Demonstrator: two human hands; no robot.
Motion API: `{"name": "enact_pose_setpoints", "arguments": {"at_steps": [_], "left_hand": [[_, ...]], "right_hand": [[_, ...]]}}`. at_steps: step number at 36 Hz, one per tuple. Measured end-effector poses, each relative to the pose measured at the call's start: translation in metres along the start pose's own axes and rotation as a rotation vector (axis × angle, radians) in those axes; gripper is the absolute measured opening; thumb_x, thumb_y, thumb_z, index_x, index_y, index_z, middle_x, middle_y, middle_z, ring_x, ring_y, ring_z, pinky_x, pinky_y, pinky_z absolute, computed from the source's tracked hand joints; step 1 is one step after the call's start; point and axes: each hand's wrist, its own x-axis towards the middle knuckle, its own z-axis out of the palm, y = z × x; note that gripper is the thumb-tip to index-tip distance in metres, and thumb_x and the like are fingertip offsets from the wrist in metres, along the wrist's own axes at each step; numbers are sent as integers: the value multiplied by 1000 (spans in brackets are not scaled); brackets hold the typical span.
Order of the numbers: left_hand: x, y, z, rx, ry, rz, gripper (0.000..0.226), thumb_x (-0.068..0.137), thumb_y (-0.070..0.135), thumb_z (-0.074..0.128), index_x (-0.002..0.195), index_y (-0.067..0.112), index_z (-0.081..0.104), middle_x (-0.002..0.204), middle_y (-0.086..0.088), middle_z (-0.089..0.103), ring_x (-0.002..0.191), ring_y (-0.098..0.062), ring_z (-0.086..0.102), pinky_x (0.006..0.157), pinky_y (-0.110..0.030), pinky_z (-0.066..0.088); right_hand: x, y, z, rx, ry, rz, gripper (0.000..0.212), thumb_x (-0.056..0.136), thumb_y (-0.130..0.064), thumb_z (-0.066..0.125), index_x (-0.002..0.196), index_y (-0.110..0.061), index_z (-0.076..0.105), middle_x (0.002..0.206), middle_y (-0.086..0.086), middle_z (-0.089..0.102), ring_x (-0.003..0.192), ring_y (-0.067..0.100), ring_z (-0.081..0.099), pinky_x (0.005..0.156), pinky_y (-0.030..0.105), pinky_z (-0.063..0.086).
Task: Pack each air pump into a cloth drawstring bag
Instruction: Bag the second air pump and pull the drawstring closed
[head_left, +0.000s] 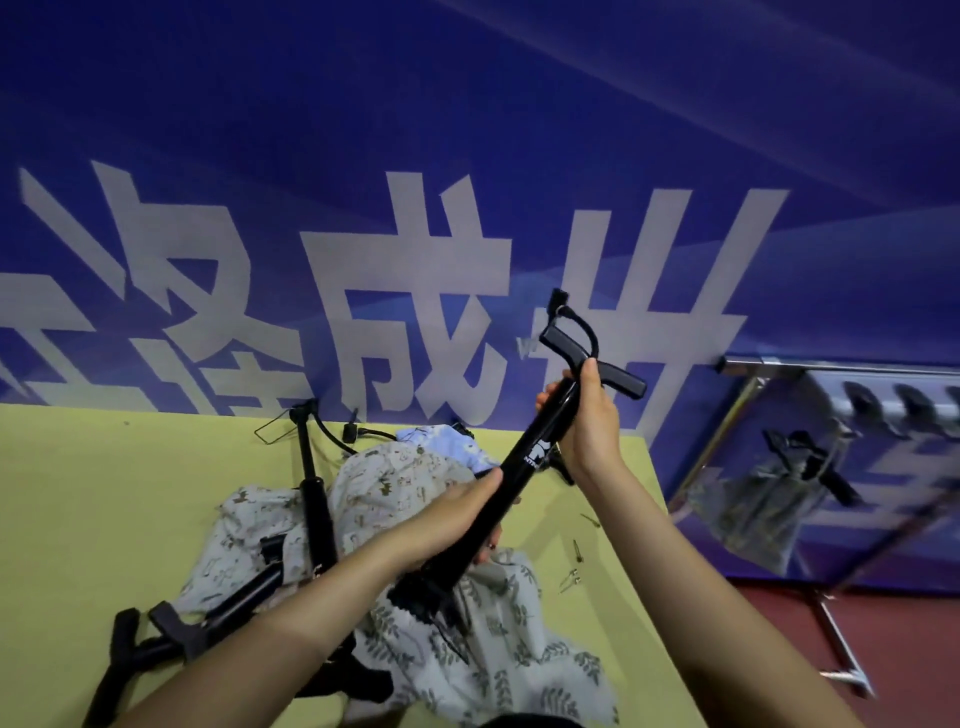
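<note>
**One pump in hand, several more waiting on the mat**

I hold a black air pump (524, 457) slanted above the yellow mat (93, 493), its T-handle (595, 364) up toward the blue wall and its foot end down at the mouth of a leaf-print cloth bag (498, 639). My right hand (589, 431) is wrapped around the barrel just under the handle; my left hand (452, 519) curls round the barrel lower down. The pump's hose (582, 322) loops up behind the handle.

By my reading, this pump is only at the start of going in: nearly all of its length shows outside the cloth. Whether the foot is past the opening already, I cannot tell, since dark gathered fabric and my left forearm cover that spot.

Work remains. A second pump (314, 499) lies across a pale printed bag (395, 483), uncovered, and two more pumps (156, 639) lie at the mat's near left edge, their handles bare. I see no bag that is plainly filled and drawn shut.

A blue floral cloth (457, 447) is bunched behind the pile; it may be another bag, though its shape is lost in folds. Small metal needles (574, 566) lie loose on the mat to the right. A mirror (810, 467) leaning on the wall (467, 130) reflects the scene only dimly, and the lower left pumps run partly under my arm.
</note>
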Motion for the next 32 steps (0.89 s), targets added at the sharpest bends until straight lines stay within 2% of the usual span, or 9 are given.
{"name": "enact_pose_setpoints", "arguments": {"at_steps": [3, 6, 12, 18, 22, 26, 28, 30, 32], "left_hand": [[2, -8, 5, 2, 35, 10, 56, 99, 55, 29, 112, 10, 59, 68, -5, 59, 58, -21, 56, 61, -32, 46], [1, -15, 7, 5, 25, -21, 64, 97, 58, 28, 113, 4, 57, 64, -3, 59, 55, -20, 55, 59, -30, 46], [-9, -32, 4, 43, -60, -33, 85, 84, 73, 27, 114, -2, 56, 66, -3, 57, 55, -19, 54, 57, -29, 48], [-11, -39, -2, 100, -54, -20, 68, 95, 62, 23, 112, 8, 62, 68, -1, 60, 59, -17, 58, 61, -27, 49], [-8, -27, -4, 124, 37, -25, 52, 101, 52, 28, 95, 15, 64, 68, 1, 68, 60, -12, 64, 62, -23, 50], [-1, -20, -15, 211, 164, 7, 37, 101, 48, 36, 96, 28, 67, 89, 7, 71, 82, -8, 65, 75, -23, 47], [3, -23, -22, 214, 217, -22, 33, 102, 41, 37, 98, 26, 67, 94, 7, 68, 86, -7, 62, 73, -21, 44], [7, -33, -31, 166, 250, -72, 34, 102, 35, 38, 94, 20, 67, 89, 1, 68, 80, -14, 62, 71, -24, 47], [8, -47, -37, 129, 302, -128, 32, 102, 31, 40, 91, 16, 67, 90, -7, 68, 77, -19, 61, 71, -30, 49]], "right_hand": [[-8, 3, -18, -58, -91, 37, 29, 96, -36, 54, 103, -8, 55, 85, 10, 66, 79, 25, 69, 75, 37, 55], [-18, 9, -34, -265, -177, 94, 36, 92, -35, 61, 116, -9, 53, 99, 12, 71, 96, 31, 70, 71, 36, 55], [-29, 17, -51, -368, -222, 201, 41, 91, -30, 64, 122, -6, 52, 105, 13, 72, 97, 28, 70, 81, 45, 57], [-35, 19, -52, -395, -236, 197, 36, 94, -29, 60, 117, -2, 54, 108, 18, 70, 98, 30, 70, 76, 39, 58], [-32, 11, -52, -427, -199, 127, 38, 93, -28, 61, 117, 0, 52, 108, 20, 70, 95, 31, 70, 71, 33, 58], [-28, 5, -52, -452, -110, 50, 25, 94, -26, 61, 105, -5, 53, 98, 17, 68, 79, 23, 70, 59, 24, 54], [-24, 4, -57, -471, -49, 19, 27, 94, -28, 61, 106, -5, 54, 94, 13, 68, 83, 28, 69, 66, 32, 55], [-20, 3, -66, -493, 18, 3, 26, 93, -31, 61, 103, -8, 55, 93, 12, 67, 88, 32, 68, 75, 46, 55], [-15, 3, -76, -511, 81, -7, 19, 94, -29, 59, 97, -12, 54, 94, 11, 65, 88, 29, 67, 79, 47, 55]]}}
